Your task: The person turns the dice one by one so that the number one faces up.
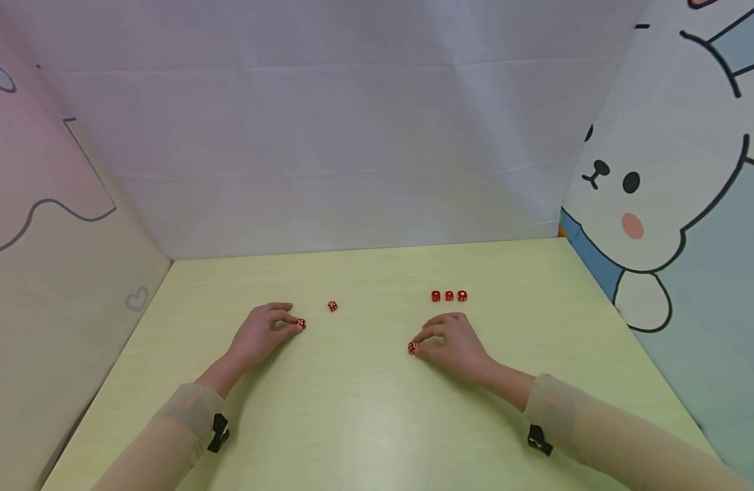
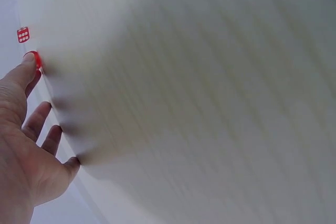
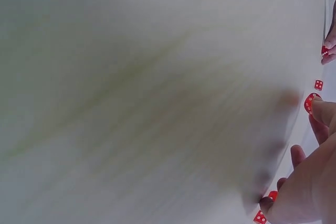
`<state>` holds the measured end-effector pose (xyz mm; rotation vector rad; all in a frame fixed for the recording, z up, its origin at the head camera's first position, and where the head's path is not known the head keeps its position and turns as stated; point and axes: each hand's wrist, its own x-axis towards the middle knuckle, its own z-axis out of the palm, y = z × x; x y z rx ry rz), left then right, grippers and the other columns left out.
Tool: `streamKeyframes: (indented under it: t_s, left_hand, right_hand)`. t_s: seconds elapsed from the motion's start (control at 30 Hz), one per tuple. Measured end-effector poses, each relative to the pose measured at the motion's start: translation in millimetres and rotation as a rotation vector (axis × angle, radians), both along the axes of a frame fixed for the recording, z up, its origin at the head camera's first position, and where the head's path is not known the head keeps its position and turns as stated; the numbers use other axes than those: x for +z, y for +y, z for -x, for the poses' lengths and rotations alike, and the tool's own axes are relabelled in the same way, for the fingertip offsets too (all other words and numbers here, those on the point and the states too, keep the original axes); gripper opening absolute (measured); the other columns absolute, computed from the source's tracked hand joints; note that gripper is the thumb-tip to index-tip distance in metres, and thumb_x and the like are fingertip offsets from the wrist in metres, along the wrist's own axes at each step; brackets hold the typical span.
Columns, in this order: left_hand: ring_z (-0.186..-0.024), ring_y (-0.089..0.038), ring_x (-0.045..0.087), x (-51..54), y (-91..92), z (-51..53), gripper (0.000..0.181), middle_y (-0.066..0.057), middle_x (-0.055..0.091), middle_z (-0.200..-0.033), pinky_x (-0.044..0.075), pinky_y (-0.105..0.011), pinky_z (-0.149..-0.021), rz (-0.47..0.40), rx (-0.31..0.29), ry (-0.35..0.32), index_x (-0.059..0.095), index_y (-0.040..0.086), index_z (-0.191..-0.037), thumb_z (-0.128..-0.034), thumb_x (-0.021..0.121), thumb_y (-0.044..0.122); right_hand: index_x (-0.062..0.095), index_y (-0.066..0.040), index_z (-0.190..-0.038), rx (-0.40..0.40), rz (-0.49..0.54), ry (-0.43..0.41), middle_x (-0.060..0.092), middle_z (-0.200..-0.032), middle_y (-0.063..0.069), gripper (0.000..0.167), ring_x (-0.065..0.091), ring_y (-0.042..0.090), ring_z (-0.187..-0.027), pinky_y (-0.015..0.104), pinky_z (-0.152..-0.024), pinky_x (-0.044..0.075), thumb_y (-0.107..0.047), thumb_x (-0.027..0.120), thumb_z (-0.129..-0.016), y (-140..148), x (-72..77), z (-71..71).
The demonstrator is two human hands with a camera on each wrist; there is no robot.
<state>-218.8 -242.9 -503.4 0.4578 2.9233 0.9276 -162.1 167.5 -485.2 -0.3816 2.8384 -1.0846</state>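
Note:
Between thumb and index finger, my left hand pinches a red die with white dots, low over the left half of the table. A single red die lies just beyond it, to the right. My right hand pinches another red die at its fingertips, right of the table's middle. Behind that hand, three red dice sit in a short row with narrow gaps. In the left wrist view, the thumb partly covers the held die. The right thumb likewise hides part of its die.
The pale yellow table ends at a white cloth wall at the back. A pink and cream panel stands on the left. On the right rises a panel with a cartoon bear.

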Motion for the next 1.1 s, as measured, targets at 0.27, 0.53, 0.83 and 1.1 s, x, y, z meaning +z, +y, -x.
streamKeyframes:
  t_s: [0.27,0.53,0.83,1.1]
  left_hand:
    - [-0.134,-0.046,0.047,2.8,1.0,0.4,0.020,-0.018,0.060,-0.140,0.034,-0.061,-0.113,-0.001,-0.002,-0.010,0.080,0.010,-0.104,-0.0948,0.076,0.028]
    - [-0.134,-0.046,0.047,5.6,2.2,-0.4,0.020,-0.019,0.060,-0.140,0.035,-0.061,-0.112,0.005,0.006,-0.019,0.080,0.009,-0.103,-0.0944,0.076,0.027]
    - [-0.134,-0.045,0.048,4.0,2.0,-0.2,0.019,-0.019,0.061,-0.139,0.035,-0.061,-0.113,0.005,0.012,-0.016,0.080,0.010,-0.102,-0.0943,0.077,0.027]
    - [-0.134,-0.046,0.048,1.5,0.9,1.0,0.020,-0.019,0.061,-0.139,0.035,-0.061,-0.112,0.002,0.004,-0.016,0.080,0.010,-0.103,-0.0944,0.076,0.027]
  right_hand:
    - [0.082,-0.029,-0.093,-0.007,0.007,0.002,0.065,-0.121,0.001,0.009,0.042,0.033,-0.128,0.052,-0.105,0.040,-0.029,0.086,-0.085,-0.7,1.1,-2.3]
    - [0.083,-0.028,-0.093,-0.003,0.013,0.004,0.065,-0.122,0.002,0.009,0.042,0.033,-0.128,0.053,-0.106,0.038,-0.028,0.086,-0.085,0.4,-1.2,-2.5]
    - [0.082,-0.027,-0.094,-0.005,0.011,0.008,0.064,-0.122,0.002,0.009,0.042,0.032,-0.128,0.051,-0.105,0.038,-0.027,0.086,-0.085,0.7,-3.6,-2.0]
    - [0.081,-0.026,-0.092,-0.003,-0.017,0.028,0.064,-0.122,0.002,0.006,0.041,0.032,-0.127,0.051,-0.105,0.039,-0.026,0.083,-0.087,4.4,-5.0,-3.5]
